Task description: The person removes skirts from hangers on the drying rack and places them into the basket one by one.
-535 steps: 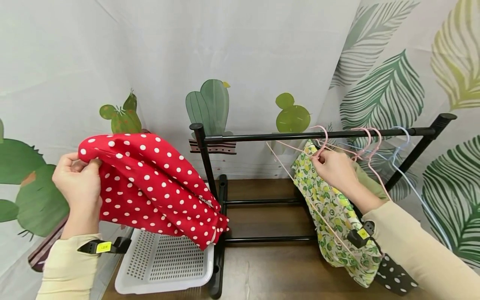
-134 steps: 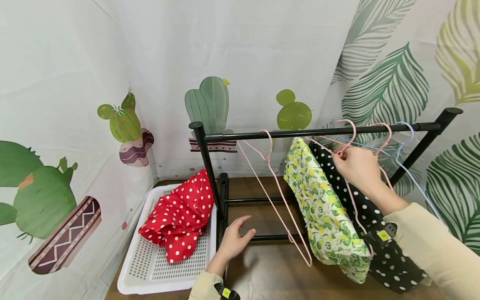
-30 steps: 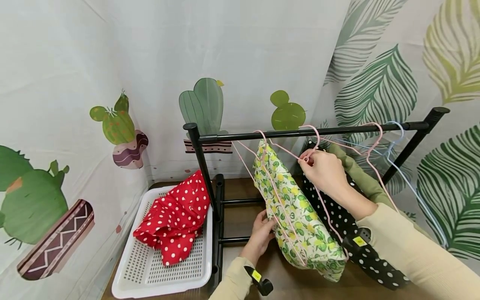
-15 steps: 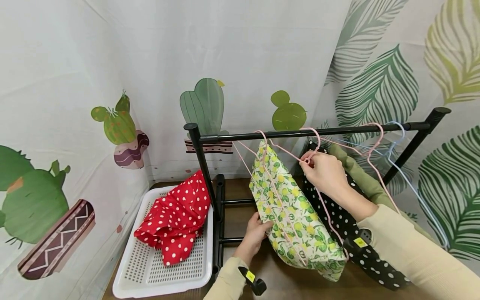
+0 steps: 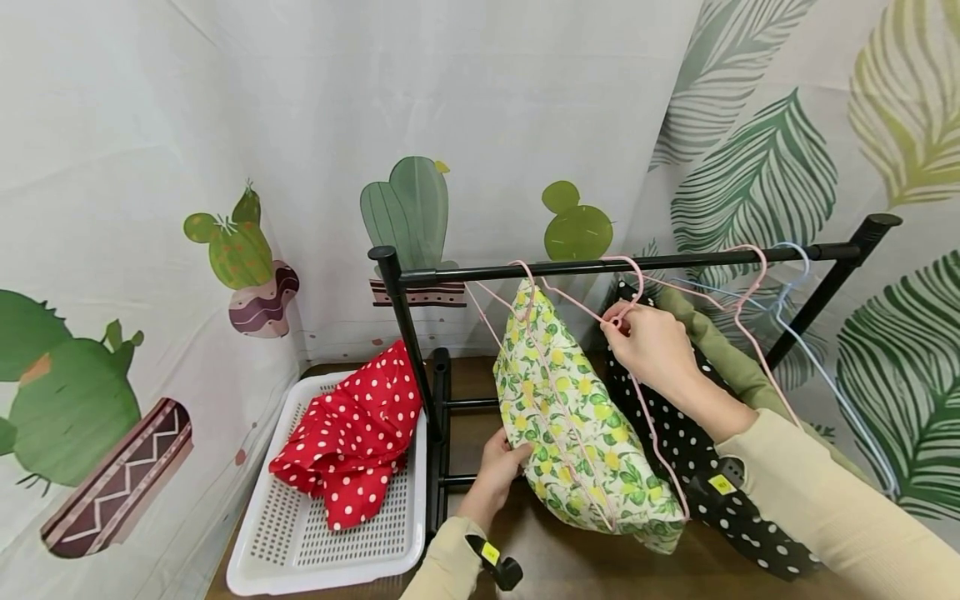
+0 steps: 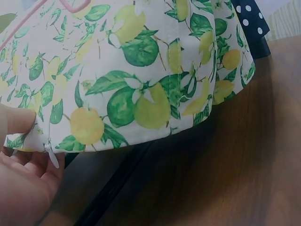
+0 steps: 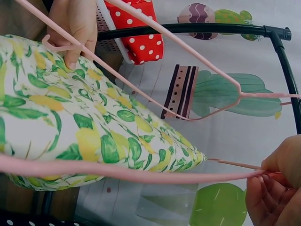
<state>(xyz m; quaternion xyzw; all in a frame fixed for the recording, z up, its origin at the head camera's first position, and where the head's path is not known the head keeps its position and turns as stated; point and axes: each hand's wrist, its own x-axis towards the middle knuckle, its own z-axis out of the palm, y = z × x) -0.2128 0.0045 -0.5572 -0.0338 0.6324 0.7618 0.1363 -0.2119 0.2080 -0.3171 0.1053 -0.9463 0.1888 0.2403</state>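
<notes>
My left hand (image 5: 495, 475) pinches the near left edge of a lemon-print fabric cover (image 5: 585, 417). A zip pull (image 6: 51, 153) dangles by its fingers in the left wrist view. My right hand (image 5: 648, 342) holds a pink hanger (image 7: 141, 175) just below its hook, which is over the bar. One arm of this hanger runs to the cover's top corner; the other slopes down along its right side. A second pink hanger (image 7: 240, 93) hangs bare in front of the cover.
A red polka-dot cloth (image 5: 360, 442) lies in the white basket (image 5: 236, 558) at left. The rack's black bar (image 5: 465, 273) spans the scene. Black dotted fabric (image 5: 757, 517), an olive cloth (image 5: 712, 350), another pink hanger (image 5: 759, 354) and a blue hanger (image 5: 847, 402) are at right.
The red cloth went from my left hand into the basket. That hand then took the lemon cover's edge and has drawn it leftward, widening it. Held and bare hangers slid left; my right hand barely moves lately.
</notes>
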